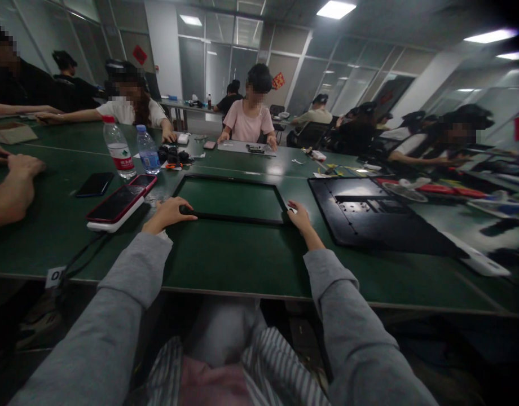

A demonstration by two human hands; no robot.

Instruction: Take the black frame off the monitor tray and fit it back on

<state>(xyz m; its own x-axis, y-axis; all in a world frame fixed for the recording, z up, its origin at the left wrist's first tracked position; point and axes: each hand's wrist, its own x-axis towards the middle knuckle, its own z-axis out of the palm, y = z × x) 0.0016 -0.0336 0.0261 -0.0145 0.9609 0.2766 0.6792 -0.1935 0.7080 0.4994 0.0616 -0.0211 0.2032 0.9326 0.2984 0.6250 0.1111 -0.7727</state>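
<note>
Sideways, long axis of black frame (238,219); left hand (171,213), right hand (300,217) grip near corners.

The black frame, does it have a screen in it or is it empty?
Empty: inside the black frame, the green tabletop shows through, with no screen visible.

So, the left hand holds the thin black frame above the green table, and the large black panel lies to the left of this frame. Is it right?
Not quite: the head view shows the large black panel to the right of the thin black frame, not to its left.
</note>
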